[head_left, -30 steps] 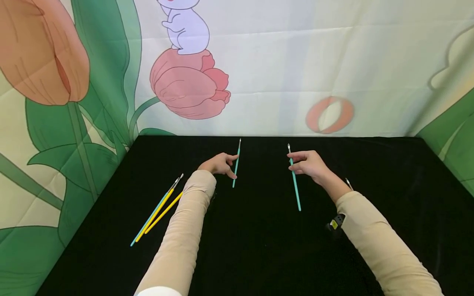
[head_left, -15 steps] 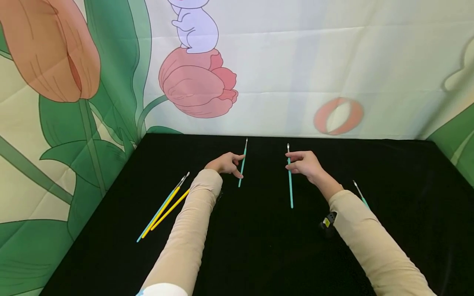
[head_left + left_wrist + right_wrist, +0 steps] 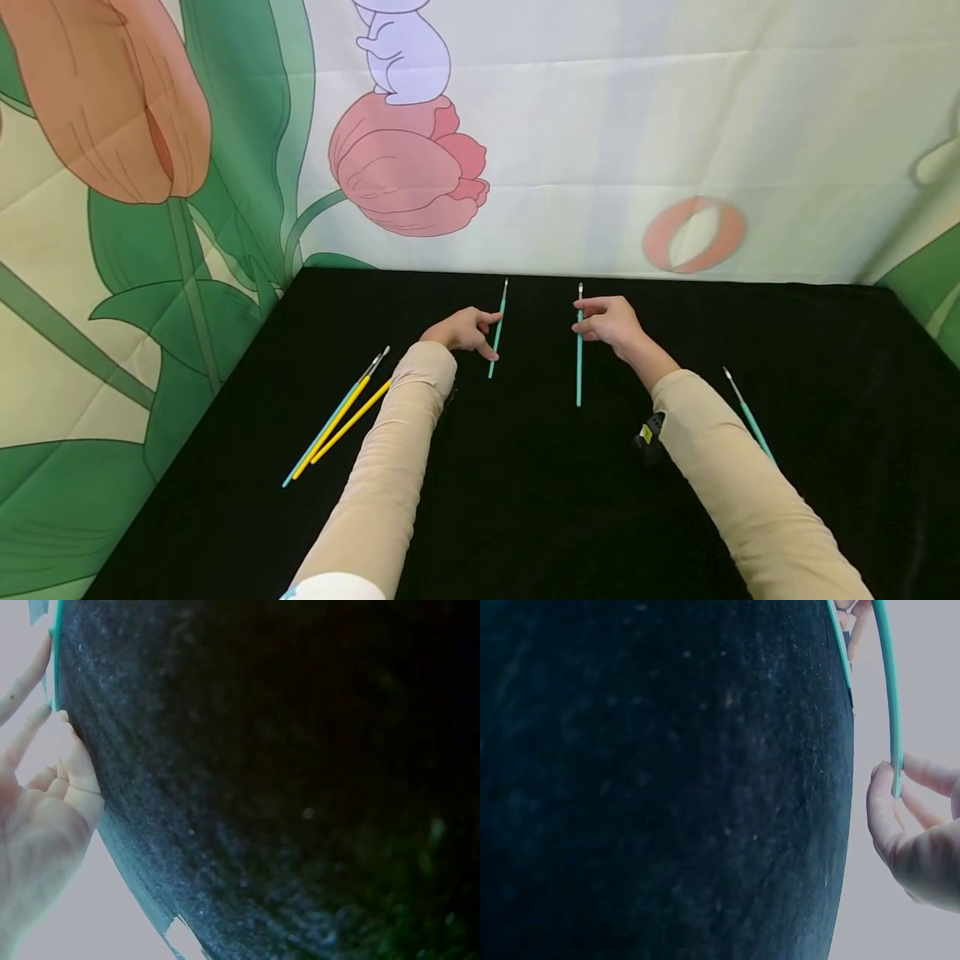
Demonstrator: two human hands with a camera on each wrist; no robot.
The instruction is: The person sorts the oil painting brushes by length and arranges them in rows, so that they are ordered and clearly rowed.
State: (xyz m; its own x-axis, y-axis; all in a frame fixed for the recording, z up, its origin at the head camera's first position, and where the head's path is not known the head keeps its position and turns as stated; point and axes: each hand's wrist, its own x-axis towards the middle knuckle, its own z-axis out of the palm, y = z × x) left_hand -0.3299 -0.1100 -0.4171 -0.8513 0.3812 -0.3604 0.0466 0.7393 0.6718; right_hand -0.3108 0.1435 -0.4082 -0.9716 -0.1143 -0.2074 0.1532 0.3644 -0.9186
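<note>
My left hand (image 3: 461, 329) reaches to a thin turquoise paintbrush (image 3: 497, 333) at the back middle of the black cloth. Thumb and forefinger are spread apart, their tips at two places along its handle. In the left wrist view, extended fingers (image 3: 30, 679) meet the turquoise handle (image 3: 57, 675). To the right, my right hand (image 3: 615, 321) pinches a second, longer-looking turquoise paintbrush (image 3: 579, 367) below its bristles, bristle end pointing away. The right wrist view shows that brush's handle (image 3: 889, 675) between thumb and fingers, with a gap between it and the cloth.
On the left lie a turquoise paintbrush (image 3: 303, 462) and two yellow paintbrushes (image 3: 352, 422), close together. Another turquoise paintbrush (image 3: 752, 421) lies on the right, partly behind my right sleeve (image 3: 727, 467). A printed fabric backdrop (image 3: 570, 167) stands along the table's far edge.
My right hand has brought its paintbrush leftward, nearer the other one, and turned it from slanted to nearly straight. My left hand keeps its place at its brush. The head view has shifted slightly.
</note>
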